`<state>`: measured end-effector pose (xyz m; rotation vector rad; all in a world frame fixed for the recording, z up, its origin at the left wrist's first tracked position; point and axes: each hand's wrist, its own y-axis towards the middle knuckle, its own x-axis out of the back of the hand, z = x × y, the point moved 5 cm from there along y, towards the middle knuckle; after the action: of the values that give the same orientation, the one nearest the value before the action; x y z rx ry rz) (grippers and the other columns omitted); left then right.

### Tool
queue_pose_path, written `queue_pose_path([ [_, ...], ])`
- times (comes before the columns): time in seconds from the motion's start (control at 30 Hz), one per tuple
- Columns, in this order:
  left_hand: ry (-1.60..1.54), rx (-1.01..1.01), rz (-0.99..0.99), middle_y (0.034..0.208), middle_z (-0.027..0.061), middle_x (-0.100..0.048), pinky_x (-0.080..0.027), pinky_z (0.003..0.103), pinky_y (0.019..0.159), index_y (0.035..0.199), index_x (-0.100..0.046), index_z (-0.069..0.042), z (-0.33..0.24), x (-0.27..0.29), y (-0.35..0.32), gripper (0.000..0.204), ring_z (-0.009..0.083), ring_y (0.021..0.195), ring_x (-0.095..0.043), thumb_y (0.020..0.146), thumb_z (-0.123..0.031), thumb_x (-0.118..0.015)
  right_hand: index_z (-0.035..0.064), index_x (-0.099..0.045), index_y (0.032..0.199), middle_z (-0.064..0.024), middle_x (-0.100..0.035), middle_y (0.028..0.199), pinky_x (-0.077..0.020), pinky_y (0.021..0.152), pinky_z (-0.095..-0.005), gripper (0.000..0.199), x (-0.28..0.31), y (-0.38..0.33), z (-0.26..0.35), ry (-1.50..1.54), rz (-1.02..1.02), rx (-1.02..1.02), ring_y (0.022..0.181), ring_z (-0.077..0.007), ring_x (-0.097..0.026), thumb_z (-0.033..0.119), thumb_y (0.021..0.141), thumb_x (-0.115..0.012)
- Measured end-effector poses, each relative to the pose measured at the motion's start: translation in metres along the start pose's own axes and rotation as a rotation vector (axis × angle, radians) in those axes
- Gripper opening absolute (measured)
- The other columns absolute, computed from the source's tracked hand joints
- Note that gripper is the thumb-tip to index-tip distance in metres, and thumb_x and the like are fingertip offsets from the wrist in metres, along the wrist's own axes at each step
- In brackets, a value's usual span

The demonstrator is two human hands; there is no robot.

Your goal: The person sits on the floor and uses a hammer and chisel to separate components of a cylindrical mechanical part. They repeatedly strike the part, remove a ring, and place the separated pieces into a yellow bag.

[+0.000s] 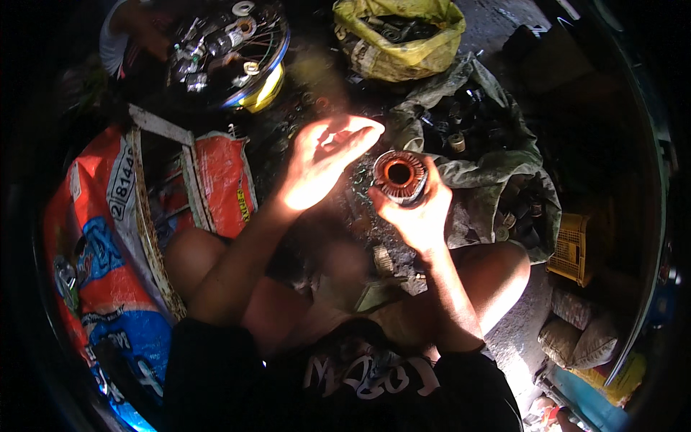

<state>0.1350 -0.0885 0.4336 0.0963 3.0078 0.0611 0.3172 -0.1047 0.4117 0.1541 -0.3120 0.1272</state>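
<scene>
In my right hand (425,212), thumb and fingers are wrapped round a motor stator (401,196). It is a short metal cylinder with copper-coloured windings round a dark central hole, which faces up. My left hand (324,162) is raised beside it, to the left and slightly farther away, apart from the stator. Its fingers bend over and their tips come together with the thumb in a pinch. Strong sunlight bleaches this hand, so anything small between the fingertips cannot be made out.
An open yellow sack (399,61) of dark parts stands at the far side. Nearer right is a grey-green sack (497,173) with more parts. A spoked wheel (270,83) carries metal pieces at far left, beside another person's arm (147,36). A rusty metal frame (147,216) lies left; a yellow crate (571,248) stands right.
</scene>
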Motion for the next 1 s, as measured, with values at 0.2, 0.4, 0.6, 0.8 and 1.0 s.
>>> queue_pose_path([
  [0.2,-0.193,0.097,0.448,0.154,0.0134,-0.032,-0.043,0.041,0.109,0.156,-0.022,-0.011,0.017,-0.027,-0.005,0.115,0.0236,0.135,-0.043,0.071,-0.052,-0.086,0.0023,-0.046,0.128,-0.009,-0.057,0.121,-0.0459,0.1,-0.0321,0.073,-0.005,0.009,0.004,0.485,0.226,0.031,0.113,-0.0166,-0.056,0.005,0.065,-0.081],
  [0.4,-0.148,0.156,0.449,0.158,0.0135,-0.028,-0.043,0.041,0.107,0.158,-0.018,-0.012,0.013,-0.008,0.002,0.117,0.0236,0.133,-0.044,0.07,-0.045,-0.088,0.0024,-0.049,0.122,-0.0111,-0.064,0.112,-0.0537,0.089,-0.0335,0.06,-0.007,0.022,0.008,0.78,0.124,-0.022,0.098,-0.0183,-0.065,0.002,0.071,-0.08],
  [0.6,-0.205,0.099,0.403,0.159,0.0145,-0.026,-0.043,0.042,0.108,0.158,-0.016,-0.01,0.003,-0.009,-0.001,0.126,0.0247,0.133,-0.044,0.061,-0.022,-0.095,0.0005,-0.053,0.116,-0.0094,-0.068,0.101,-0.0554,0.085,-0.0323,0.051,-0.018,0.024,0.025,0.72,0.004,-0.154,0.091,-0.0168,-0.067,0.002,0.072,-0.079],
  [0.8,-0.367,0.122,0.42,0.152,0.0121,-0.035,-0.044,0.04,0.109,0.157,-0.017,-0.006,-0.008,-0.018,-0.004,0.136,0.0221,0.136,-0.041,0.047,0.0,-0.098,-0.0004,-0.06,0.111,-0.0052,-0.067,0.099,-0.0508,0.084,-0.0275,0.053,-0.024,0.022,0.024,0.451,0.053,0.097,0.089,-0.0121,-0.062,0.012,0.065,-0.083],
  [1.0,-0.094,-0.093,0.481,0.142,0.0109,-0.045,-0.04,0.037,0.111,0.15,-0.028,-0.001,-0.023,-0.019,-0.007,0.126,0.0199,0.132,-0.046,0.046,-0.007,-0.099,-0.0023,-0.058,0.115,-0.0061,-0.068,0.099,-0.0505,0.084,-0.0273,0.058,-0.029,0.02,0.032,0.515,0.109,0.073,0.09,-0.0119,-0.062,0.009,0.064,-0.084],
])
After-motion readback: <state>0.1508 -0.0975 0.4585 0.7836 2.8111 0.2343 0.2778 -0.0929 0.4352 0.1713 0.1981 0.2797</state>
